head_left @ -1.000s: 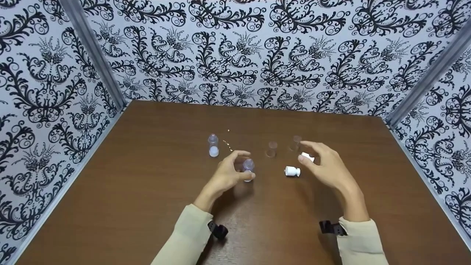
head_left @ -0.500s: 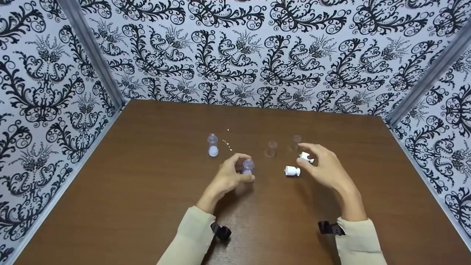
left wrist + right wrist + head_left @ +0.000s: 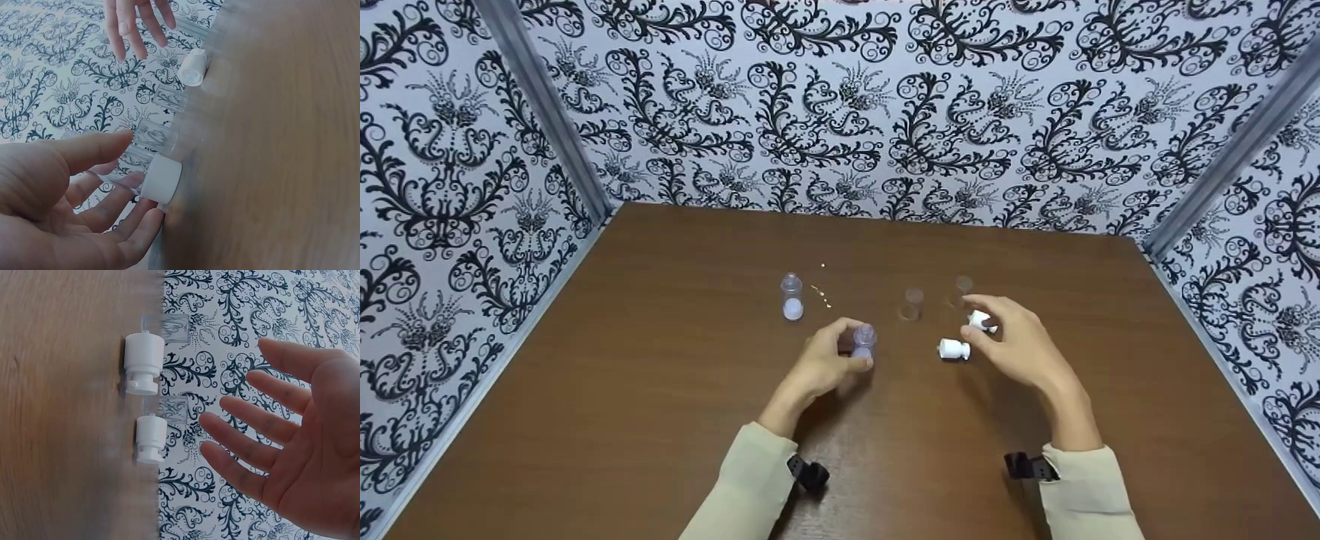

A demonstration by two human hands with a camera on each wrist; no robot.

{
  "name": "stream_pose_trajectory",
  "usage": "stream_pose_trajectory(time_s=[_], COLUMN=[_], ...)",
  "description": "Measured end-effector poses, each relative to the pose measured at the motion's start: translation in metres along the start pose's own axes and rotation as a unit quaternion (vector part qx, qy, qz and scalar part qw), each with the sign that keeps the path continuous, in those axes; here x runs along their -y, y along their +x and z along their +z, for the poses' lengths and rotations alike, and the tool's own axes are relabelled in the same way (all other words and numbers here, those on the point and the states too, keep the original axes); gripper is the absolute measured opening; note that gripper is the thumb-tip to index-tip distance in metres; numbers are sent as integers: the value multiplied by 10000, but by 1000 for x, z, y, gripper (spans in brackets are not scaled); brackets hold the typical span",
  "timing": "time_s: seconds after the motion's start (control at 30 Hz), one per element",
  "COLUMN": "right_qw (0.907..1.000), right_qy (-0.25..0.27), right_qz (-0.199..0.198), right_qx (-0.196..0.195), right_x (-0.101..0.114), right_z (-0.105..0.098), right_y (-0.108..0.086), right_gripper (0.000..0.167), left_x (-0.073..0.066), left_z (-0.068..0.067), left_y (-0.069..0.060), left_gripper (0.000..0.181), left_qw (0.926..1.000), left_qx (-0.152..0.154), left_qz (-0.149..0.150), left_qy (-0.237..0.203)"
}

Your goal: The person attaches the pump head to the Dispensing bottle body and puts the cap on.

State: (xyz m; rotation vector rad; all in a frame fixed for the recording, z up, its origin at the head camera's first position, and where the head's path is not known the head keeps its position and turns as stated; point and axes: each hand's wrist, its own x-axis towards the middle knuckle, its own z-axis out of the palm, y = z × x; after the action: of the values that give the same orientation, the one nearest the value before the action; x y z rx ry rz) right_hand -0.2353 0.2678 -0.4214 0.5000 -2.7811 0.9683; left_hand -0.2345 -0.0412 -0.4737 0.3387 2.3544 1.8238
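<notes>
My left hand (image 3: pixel 821 364) curls round a small clear bottle (image 3: pixel 865 337), which stands upright on the table; in the left wrist view its white bottom part (image 3: pixel 162 180) shows below the fingers. A second clear bottle (image 3: pixel 791 296) with a white bottom stands to the left. My right hand (image 3: pixel 1024 345) hovers with spread fingers, thumb and forefinger apart, above a white pump head (image 3: pixel 981 321). Another white pump head (image 3: pixel 953 349) lies nearer to me. In the right wrist view both pump heads sit apart from the open fingers (image 3: pixel 247 439).
Two clear cup-like caps (image 3: pixel 911 304) stand behind the pump heads, the farther one partly hidden by the right hand. Small golden specks (image 3: pixel 821 296) mark the brown table (image 3: pixel 660 375). Patterned walls (image 3: pixel 847 112) enclose its back and sides.
The left thumb and forefinger have drawn in closer round the bottle. The right hand has shifted slightly, leaving more of the farther pump head in sight. The bottles and caps stay put.
</notes>
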Motion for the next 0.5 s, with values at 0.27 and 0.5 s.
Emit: stream_pose_trajectory(time_s=[0.27, 0.5], right_qw=[10000, 9999], right_qy=[-82, -125], right_qz=[-24, -34], right_qx=[-25, -11], right_x=[-3, -3], right_z=[4, 4], right_y=[1, 1], right_gripper=[48, 48], left_x=[2, 2], left_z=[3, 3], left_y=[1, 1], left_gripper=[43, 42], left_qw=[9994, 9988], left_qx=[-103, -89], left_qz=[265, 361], left_qy=[201, 305])
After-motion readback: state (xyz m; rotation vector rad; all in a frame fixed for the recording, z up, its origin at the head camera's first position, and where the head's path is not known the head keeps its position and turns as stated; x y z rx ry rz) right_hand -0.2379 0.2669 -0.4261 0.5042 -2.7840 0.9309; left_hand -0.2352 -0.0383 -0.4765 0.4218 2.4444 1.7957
